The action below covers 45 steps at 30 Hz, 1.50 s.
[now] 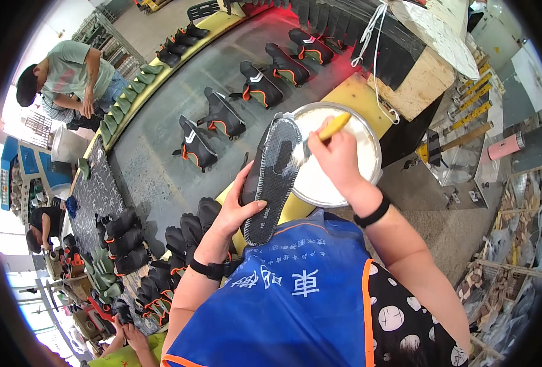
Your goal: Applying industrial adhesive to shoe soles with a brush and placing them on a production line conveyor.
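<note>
Beside the grey conveyor belt point(161, 159), left hand point(237, 211) clamps a shoe point(271, 177) sole-up; right hand point(338, 156) grips a brush point(323, 131) over the glue bucket's point(372, 144) rim.

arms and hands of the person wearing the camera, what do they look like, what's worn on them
Both forearms are bare, with no sleeves reaching them and no gloves on the left hand or the right hand. Each wrist carries a narrow black band: the left wristband is the chunkier one, the right wristband is slim. The arms come out from a blue apron with orange trim, worn over a black top with white dots.
</note>
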Tool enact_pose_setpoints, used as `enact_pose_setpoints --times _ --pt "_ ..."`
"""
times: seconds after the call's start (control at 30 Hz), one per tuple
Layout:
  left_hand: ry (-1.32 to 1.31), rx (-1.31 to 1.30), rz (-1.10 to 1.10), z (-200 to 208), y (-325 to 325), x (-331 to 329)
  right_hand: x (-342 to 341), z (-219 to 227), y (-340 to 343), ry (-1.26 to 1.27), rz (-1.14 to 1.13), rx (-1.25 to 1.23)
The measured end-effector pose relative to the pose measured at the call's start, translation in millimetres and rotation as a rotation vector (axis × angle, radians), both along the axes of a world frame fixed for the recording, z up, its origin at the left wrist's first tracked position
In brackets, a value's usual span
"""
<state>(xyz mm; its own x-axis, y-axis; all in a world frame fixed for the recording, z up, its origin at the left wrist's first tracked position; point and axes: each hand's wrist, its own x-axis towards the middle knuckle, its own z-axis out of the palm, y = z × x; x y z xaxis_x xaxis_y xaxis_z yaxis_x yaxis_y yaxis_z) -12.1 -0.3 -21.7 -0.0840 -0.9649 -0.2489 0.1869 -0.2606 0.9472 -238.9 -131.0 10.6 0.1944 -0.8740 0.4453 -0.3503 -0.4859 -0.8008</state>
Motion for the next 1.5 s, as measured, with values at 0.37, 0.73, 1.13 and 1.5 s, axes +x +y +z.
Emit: enact_pose_setpoints --times 0.37,0.73,1.13,1.5 --pt "0.061 0.066 0.038 -10.6 3.5 3.6 3.4 -3.6 37.0 -0.01 0.068 0.149" --pt "0.116 0.044 -0.118 -16.0 2.3 22.4 6.5 6.2 -16.6 0.047 0.079 0.098" --pt "0.779 0.508 -0.156 -33.0 21.2 47.2 31.8 13.5 -38.9 -0.129 0.773 0.276" --pt "0.714 0.278 0.232 -31.8 54.0 106.8 29.2 -12.3 -74.5 -0.263 0.21 0.343"
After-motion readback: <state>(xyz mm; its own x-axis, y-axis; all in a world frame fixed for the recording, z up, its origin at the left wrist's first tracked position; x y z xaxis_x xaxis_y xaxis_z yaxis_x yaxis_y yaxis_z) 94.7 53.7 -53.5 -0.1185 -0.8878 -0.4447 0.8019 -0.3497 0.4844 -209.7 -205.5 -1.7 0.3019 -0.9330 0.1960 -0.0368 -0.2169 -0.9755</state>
